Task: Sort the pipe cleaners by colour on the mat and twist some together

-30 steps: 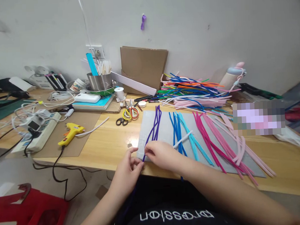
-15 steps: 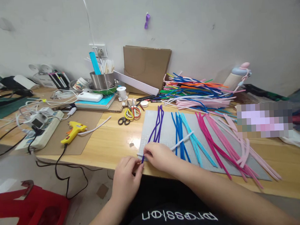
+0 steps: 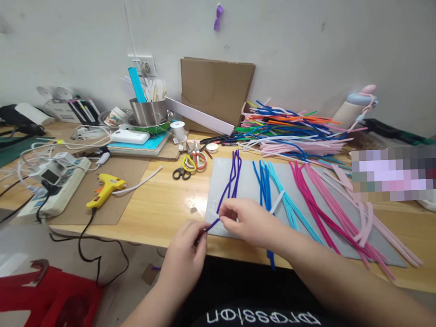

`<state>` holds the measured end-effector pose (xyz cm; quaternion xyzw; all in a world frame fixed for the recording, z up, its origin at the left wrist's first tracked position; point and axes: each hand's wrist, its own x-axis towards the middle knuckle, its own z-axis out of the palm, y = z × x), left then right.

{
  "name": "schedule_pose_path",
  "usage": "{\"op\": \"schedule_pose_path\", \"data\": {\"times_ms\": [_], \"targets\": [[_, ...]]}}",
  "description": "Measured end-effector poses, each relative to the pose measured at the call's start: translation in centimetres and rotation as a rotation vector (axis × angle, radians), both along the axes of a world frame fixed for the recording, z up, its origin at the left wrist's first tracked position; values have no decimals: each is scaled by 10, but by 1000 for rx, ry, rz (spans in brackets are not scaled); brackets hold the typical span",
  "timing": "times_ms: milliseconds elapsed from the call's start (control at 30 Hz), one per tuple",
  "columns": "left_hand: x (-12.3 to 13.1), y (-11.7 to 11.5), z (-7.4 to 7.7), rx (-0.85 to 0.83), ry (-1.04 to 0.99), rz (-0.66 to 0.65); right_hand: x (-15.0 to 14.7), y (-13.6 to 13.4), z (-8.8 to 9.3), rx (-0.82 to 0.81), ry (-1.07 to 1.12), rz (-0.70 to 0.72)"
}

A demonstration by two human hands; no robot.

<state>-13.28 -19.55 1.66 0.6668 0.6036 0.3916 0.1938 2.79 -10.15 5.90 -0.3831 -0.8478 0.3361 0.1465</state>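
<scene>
Close to the table's front edge, my left hand pinches the near end of a purple pipe cleaner. A short way along, the fingers of my right hand are closed on the same strand. More purple pipe cleaners lie behind on a grey mat. To the right on that mat are bundles of blue pipe cleaners, light blue pipe cleaners, magenta pipe cleaners and pink pipe cleaners. A white strip lies by the blue ones, partly behind my right hand.
A yellow glue gun rests on cardboard at left, beside a power strip with tangled cables. Scissors lie behind the mat. A heap of mixed pipe cleaners and a bottle are at the back right. A red stool stands below.
The purple strand between my hands has swung from nearly upright to a slant, and my right hand has shifted right and slightly up. The view has moved a little.
</scene>
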Motion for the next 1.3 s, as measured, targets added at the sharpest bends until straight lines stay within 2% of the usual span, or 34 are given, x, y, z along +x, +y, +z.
{"op": "schedule_pose_path", "data": {"times_ms": [133, 267, 367, 433, 567, 633, 700, 733, 833, 900, 933, 1000, 1067, 1167, 1233, 1300], "targets": [[1, 9, 24, -77, -133, -57, 13, 4, 22, -70, 61, -13], [4, 27, 50, -57, -276, -12, 23, 7, 50, 70, 62, 70], [10, 44, 75, -90, -395, -154, 26, 9, 71, 214, 53, 138], [13, 54, 92, -148, -437, -242, 27, 9, 82, 307, 57, 133], [12, 61, 115, -319, -415, -278, 29, 2, 84, 461, 127, 88], [7, 60, 118, -324, -460, -259, 30, -9, 76, 578, 311, -46], [1, 59, 118, -275, -549, -213, 29, -23, 65, 656, 534, -196], [-2, 59, 118, -242, -607, -192, 28, -30, 59, 637, 601, -215], [-6, 56, 117, -143, -813, -130, 19, -45, 47, 384, 588, -114], [-5, 53, 116, -102, -930, -91, 12, -47, 45, 203, 537, -40], [-3, 51, 115, -88, -968, -74, 10, -46, 46, 165, 528, -8], [-1, 45, 111, -60, -992, -56, 10, -39, 52, 215, 501, 50], [-2, 38, 100, -24, -959, -56, 17, -30, 60, 362, 393, 92], [-8, 26, 76, -7, -849, -29, 32, -19, 67, 535, 114, 134], [-13, 20, 55, -53, -714, 16, 40, -15, 61, 589, -43, 144], [-17, 16, 34, -134, -530, 47, 43, -14, 45, 587, -162, 156]]}}
